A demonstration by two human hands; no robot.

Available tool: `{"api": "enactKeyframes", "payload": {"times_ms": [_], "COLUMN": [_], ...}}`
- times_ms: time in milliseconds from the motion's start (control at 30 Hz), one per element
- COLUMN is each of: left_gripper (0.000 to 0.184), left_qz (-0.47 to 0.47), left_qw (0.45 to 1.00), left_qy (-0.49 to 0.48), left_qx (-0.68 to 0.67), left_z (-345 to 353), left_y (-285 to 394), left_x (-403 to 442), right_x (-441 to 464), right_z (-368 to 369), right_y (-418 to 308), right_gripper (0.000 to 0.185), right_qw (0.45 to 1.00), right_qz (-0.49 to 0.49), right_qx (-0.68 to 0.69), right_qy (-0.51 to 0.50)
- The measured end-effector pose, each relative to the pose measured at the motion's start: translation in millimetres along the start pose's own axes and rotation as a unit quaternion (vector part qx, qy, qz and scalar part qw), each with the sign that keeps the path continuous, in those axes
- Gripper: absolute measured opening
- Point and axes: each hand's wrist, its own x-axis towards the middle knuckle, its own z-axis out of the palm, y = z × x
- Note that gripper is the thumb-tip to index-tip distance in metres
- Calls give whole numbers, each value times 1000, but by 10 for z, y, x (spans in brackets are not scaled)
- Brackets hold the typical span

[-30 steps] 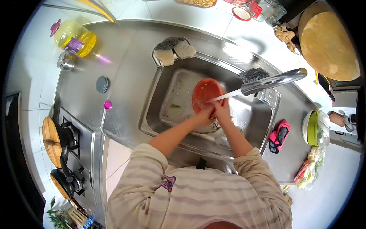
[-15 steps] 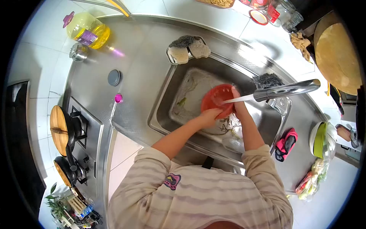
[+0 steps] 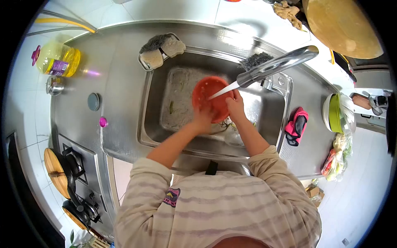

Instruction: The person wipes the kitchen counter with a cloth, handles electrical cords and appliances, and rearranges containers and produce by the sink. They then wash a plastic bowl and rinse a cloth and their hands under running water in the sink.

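While the right hand [image 3: 235, 106] grips the right rim of a round, red, plastic-looking bowl [image 3: 207, 87], thumb at the edge, the left hand [image 3: 203, 119] is at the bowl's near-left side, blurred; cannot tell whether its fingers are spread or pinching. Bowl is inside a rectangular stainless-steel sink [image 3: 269, 113], under a white water stream [image 3: 225, 89] from a shiny chrome faucet [image 3: 277, 67]. Farther off: dark wiry scourer [image 3: 256, 60] beyond the faucet; two pale sponges [image 3: 152, 59] at the far-left corner.

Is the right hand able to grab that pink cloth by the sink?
Probably yes. The pink cloth lies uncovered beside the sink, and nothing seems to block the right hand. That hand is holding the red bowl, though, so it would likely have to let go first.
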Motion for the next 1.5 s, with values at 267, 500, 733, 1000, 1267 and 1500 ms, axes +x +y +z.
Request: {"api": "enactKeyframes", "payload": {"times_ms": [267,500,733,1000,1267,1500], "left_gripper": [64,62,41,45,65,63], "left_qz": [-9,51,-140,-288,-68,74], "left_qw": [990,986,840,487,860,866], "left_qy": [133,-89,120,49,446,494], "left_qx": [43,-130,-511,-823,-236,15], "left_z": [-125,-890,-207,167,-656,-811], "left_y": [-411,-272,-642,-226,-576,-752], "left_x": [-214,223,152,-168,-570,-791], "right_x": [-245,-363,-56,-125,-178,-121], "right_z": [-93,59,-115,-118,-778,-964], "right_y": [-1,-98,-206,-113,-426,-1076], "right_gripper": [52,51,54,55,78,22], "right_qw": [996,960,992,982,982,982], "right_qz": [79,264,117,139,118,95], "right_qx": [0,-47,43,127,7,104], "right_qy": [28,-82,27,-2,147,125]}}
